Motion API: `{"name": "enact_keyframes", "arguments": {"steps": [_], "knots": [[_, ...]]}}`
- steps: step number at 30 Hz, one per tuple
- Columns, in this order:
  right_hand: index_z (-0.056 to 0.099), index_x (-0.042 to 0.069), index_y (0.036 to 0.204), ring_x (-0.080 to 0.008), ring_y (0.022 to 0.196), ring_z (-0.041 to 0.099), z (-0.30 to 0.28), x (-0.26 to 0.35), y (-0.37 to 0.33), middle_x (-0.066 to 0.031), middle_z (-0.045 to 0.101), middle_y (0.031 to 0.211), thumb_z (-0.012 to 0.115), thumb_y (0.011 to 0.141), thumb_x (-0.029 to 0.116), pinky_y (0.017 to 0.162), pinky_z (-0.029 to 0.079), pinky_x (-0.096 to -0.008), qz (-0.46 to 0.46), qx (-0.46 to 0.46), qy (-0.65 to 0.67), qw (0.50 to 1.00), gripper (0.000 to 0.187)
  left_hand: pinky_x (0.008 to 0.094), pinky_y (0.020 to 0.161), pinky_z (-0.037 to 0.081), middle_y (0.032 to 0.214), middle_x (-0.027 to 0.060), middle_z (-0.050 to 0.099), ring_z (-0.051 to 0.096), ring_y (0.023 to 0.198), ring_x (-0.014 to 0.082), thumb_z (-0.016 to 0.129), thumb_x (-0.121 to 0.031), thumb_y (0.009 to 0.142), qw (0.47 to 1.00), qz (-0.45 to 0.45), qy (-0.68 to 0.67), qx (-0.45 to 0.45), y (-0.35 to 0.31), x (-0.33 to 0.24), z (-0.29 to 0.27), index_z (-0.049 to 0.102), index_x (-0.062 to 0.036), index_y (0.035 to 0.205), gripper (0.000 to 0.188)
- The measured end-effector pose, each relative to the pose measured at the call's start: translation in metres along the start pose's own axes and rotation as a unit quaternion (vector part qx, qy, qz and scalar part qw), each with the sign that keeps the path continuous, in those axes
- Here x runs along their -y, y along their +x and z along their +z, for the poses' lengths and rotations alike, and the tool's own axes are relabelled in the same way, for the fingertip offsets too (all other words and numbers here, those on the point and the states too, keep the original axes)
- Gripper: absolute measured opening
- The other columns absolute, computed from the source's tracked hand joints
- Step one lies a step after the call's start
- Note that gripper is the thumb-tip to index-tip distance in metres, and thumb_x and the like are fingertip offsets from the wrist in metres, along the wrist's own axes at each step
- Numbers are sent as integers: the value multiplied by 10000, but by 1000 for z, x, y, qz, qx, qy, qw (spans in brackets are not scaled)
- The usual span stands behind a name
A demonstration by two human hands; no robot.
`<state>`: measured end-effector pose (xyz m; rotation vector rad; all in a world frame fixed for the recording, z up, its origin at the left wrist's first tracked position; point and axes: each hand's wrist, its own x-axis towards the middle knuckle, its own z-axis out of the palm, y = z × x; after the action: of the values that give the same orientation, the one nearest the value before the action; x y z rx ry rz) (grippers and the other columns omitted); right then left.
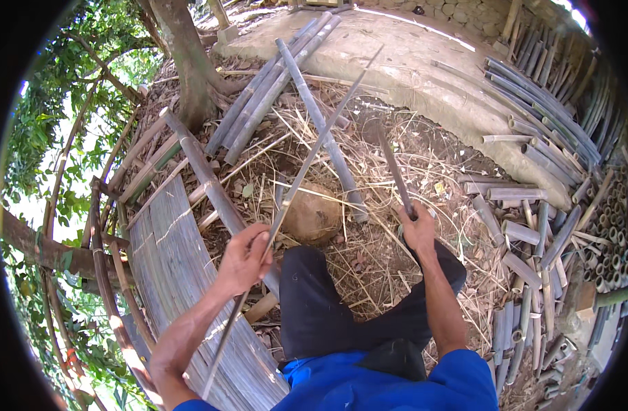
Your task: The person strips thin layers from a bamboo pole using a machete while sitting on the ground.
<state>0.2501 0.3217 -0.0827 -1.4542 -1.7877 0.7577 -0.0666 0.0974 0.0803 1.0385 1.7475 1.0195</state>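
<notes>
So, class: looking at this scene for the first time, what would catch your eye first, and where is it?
The long thin bamboo strip running up the middle, gripped by the left hand. Next, the dark blade raised in the right hand. Cut bamboo poles pile up at the right, and a flat bamboo mat lies at the left.

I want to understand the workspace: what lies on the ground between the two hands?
In the head view, between the left hand and the right hand lies a rounded brown block on dry straw litter, with the person's dark-trousered knee just below.
</notes>
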Motion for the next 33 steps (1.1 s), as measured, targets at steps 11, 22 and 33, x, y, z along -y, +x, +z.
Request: {"name": "enact_keyframes", "arguments": {"steps": [11,22,33], "knots": [[692,64,942,-387,653,679,10,97,-66,-194,655,670,611,930,608,637,512,-498,-86,201,-25,975,550,232,357,304,738,53,565,472,431,106,510,-184,1076,961,-59,-269,34,-1,20,83,587,11,1298,304],[768,112,972,-382,739,707,-10,101,-61,-177,706,754,615,941,564,692,557,-476,-142,227,-95,959,478,208,357,296,705,32,548,426,399,64,490,-167,1082,947,-100,-300,63,-25,16,90,581,-2,1375,348],[756,49,969,-386,570,636,-18,79,1,-191,605,567,520,938,707,618,512,-503,-13,196,-93,976,700,208,377,318,670,6,538,431,422,50,499,-178,1078,966,-103,-226,69,-47,29,87,636,22,1265,306]]}}
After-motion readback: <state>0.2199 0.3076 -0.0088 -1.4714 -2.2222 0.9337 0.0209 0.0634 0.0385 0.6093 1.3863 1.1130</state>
